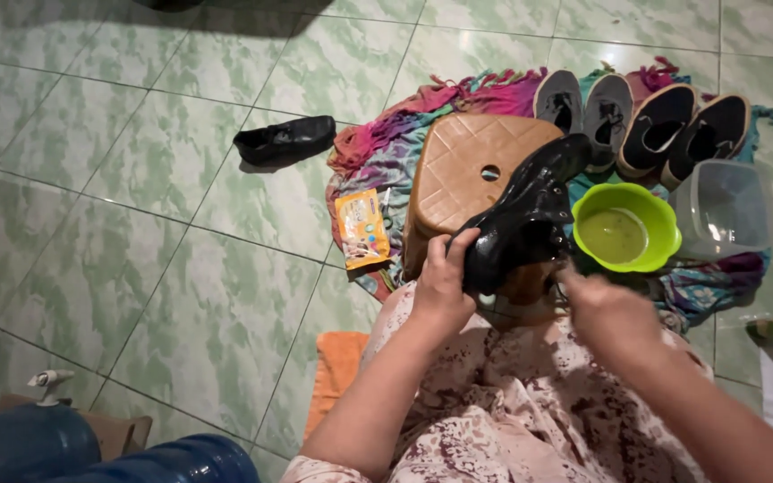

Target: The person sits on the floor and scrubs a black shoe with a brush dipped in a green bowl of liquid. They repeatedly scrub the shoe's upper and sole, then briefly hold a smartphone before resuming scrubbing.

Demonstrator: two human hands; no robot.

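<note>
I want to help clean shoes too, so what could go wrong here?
The wet black shoe is held up in the left hand, right beside the green bowl of liquid. A bump might tip the bowl onto the colourful cloth. The shoe looks slippery, so it might slide from the hand. Drips could also wet the tiled floor and make it slippery.

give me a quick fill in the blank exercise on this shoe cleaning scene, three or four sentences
1. The left hand holds a wet shoe whose colour is ____.
2. The bowl beside that shoe is bright ____.
3. The brown stool has a round ____ in the middle of its seat.
4. A second black shoe lies alone on the tiled ____.

Missing words: black; green; hole; floor
</note>
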